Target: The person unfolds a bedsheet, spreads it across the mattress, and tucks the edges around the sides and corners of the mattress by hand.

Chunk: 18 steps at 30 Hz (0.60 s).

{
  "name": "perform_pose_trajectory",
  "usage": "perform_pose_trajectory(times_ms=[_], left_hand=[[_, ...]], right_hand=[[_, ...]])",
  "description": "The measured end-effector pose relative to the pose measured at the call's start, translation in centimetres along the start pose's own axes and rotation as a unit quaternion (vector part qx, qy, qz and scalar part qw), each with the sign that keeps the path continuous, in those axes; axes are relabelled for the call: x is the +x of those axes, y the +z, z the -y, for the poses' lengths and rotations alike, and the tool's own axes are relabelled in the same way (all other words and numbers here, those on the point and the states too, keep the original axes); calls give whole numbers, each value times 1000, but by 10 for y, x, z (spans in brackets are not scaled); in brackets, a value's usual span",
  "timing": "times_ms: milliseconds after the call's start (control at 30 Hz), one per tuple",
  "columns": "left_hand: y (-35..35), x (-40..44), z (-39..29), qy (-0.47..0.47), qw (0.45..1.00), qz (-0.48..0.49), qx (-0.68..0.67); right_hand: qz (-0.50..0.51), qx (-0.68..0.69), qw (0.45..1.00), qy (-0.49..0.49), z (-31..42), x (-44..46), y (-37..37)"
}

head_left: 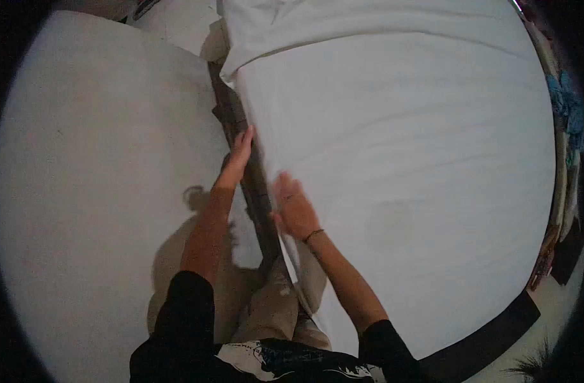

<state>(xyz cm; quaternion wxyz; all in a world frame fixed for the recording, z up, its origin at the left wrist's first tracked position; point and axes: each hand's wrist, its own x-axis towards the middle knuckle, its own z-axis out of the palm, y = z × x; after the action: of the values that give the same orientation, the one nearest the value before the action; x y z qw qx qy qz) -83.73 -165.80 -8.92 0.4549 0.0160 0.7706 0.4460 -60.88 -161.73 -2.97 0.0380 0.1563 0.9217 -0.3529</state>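
A white sheet (pixel 419 159) covers the mattress on the right, with a fold running across its upper part. Its left edge lies along a dark wooden bed frame (pixel 257 191). My left hand (pixel 241 151) is at that edge, fingers extended upward along the side of the mattress. Lower down and to the right, my right hand (pixel 295 207) rests on or just over the sheet near the edge, its fingers spread and slightly blurred. A thin band circles the right wrist. Neither hand visibly grips the fabric.
A pale, flat surface (pixel 100 159) fills the left side, with shadows of my arm on it. Blue cloth (pixel 566 112) hangs at the far right edge. A dark strip (pixel 483 341) borders the mattress at the lower right. My legs stand beside the frame.
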Motion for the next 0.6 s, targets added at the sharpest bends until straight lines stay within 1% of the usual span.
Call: perform_pose_trajectory(times_ms=[33, 100, 133, 200, 233, 267, 300, 367, 400, 467, 500, 533, 600], left_hand=[[10, 0, 19, -10, 999, 25, -32], [31, 2, 43, -64, 994, -24, -82], [38, 6, 51, -92, 989, -50, -104], [36, 24, 60, -9, 996, -70, -50], [39, 29, 58, 31, 996, -78, -24], [40, 34, 54, 43, 986, -154, 53], [34, 55, 56, 42, 981, -161, 97], [32, 96, 88, 54, 967, -178, 172], [38, 112, 101, 55, 966, -209, 144], [54, 125, 128, 56, 958, -267, 89], [56, 125, 123, 37, 972, -226, 50], [54, 126, 117, 19, 983, -183, 12], [40, 125, 108, 6, 988, -155, -15]], right_hand=[[8, 25, 991, -132, 0, -3, 1], [30, 164, 972, -166, -1, -5, 12], [-20, 166, 980, -112, -11, -9, 10], [-118, 168, 979, -3, -38, -21, -6], [-136, 172, 975, 32, -49, -31, -13], [-156, 175, 970, 68, -57, -43, -20], [-174, 177, 963, 104, -60, -43, -26], [-147, 149, 973, 94, -70, -74, -11], [-135, 135, 977, 91, -74, -86, -3], [-128, 155, 973, 114, -77, -115, 12], [-125, 166, 970, 124, -78, -121, 16], [-135, 145, 970, 143, -77, -128, 21], [-160, 101, 967, 171, -68, -135, 32]])
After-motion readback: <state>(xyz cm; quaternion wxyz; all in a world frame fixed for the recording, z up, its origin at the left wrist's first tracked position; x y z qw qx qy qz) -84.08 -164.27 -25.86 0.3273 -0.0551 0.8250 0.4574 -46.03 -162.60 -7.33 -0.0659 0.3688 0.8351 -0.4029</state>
